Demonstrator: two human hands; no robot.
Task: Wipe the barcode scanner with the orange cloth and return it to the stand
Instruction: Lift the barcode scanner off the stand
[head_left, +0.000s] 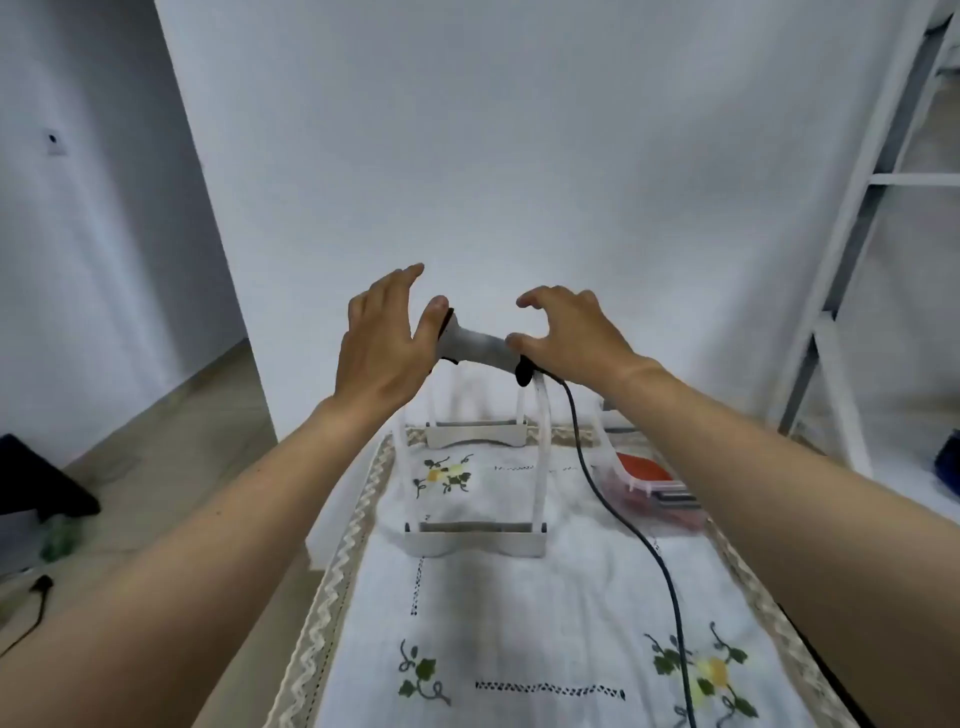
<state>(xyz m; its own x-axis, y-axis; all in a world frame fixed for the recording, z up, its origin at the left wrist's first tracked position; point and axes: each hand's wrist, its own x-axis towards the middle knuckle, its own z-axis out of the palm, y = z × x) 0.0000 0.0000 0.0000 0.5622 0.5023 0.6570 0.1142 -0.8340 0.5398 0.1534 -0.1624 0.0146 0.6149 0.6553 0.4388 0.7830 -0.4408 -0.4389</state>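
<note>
A grey barcode scanner (475, 343) lies sideways across the top of a white wire stand (475, 540) on the table. Its dark cable (613, 514) runs from the handle end down over the tablecloth toward me. My left hand (382, 343) is spread at the scanner's head, with the thumb touching it. My right hand (569, 330) hovers with curled, parted fingers over the handle end, its thumb resting on the handle. Neither hand wraps around the scanner. The orange cloth (644, 467) lies in a clear plastic box at the right, partly hidden by my right forearm.
A white embroidered tablecloth (519, 623) covers the table. The clear box (660, 491) stands right of the stand. A white shelf frame (852, 260) rises at the far right. On the floor at the left are a dark object (36, 488) and a black cable (31, 608).
</note>
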